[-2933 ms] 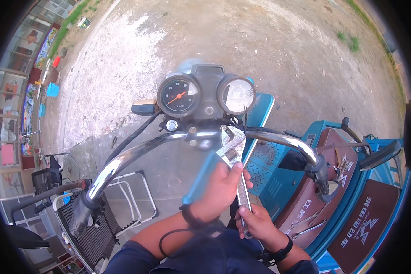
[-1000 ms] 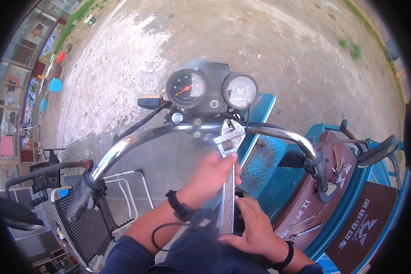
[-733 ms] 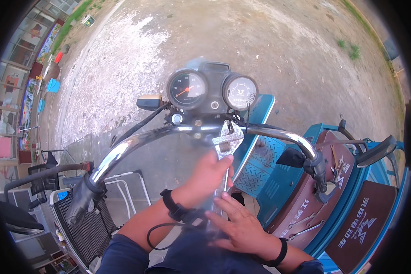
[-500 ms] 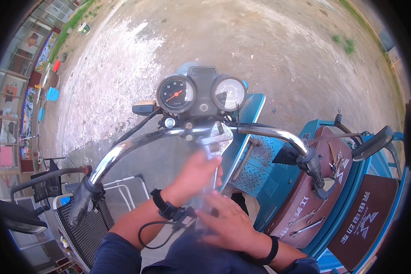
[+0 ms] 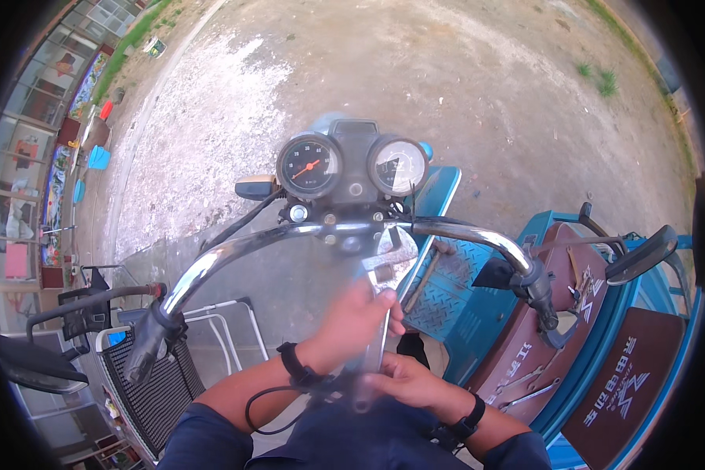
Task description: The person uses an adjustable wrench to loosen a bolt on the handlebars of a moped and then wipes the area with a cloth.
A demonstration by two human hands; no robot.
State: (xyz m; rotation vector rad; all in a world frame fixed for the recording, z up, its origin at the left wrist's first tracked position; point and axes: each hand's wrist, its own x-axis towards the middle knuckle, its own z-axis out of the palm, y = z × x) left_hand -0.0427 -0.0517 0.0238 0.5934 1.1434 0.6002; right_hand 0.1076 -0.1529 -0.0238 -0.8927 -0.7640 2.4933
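Observation:
A large silvery adjustable wrench point(image 5: 393, 260) stands out in front of my body, its jaw end up just below the middle of the chrome handlebar point(image 5: 247, 241). My left hand point(image 5: 355, 319) is closed round the upper handle, its thumb close under the wrench's head. Lower on the same handle, my right hand point(image 5: 410, 381) is closed with its thumb pressed against it. The handle's lower end is blurred. Ahead of the wrench are two round gauges, the left dial point(image 5: 309, 165) with an orange needle and the right dial point(image 5: 398, 166) with a pale face.
On my right a blue three-wheeled vehicle point(image 5: 439, 274) carries a brown seat point(image 5: 517, 345) with several wrenches point(image 5: 531, 394) on it. To my left stands a chair with a dark mesh seat point(image 5: 153, 392). Mirrors point(image 5: 642, 256) and handlebar grips jut out at both sides.
My right hand has gone from lying with spread fingers over the handle to closing round its lower part. The wrench has come slightly down and right in the view.

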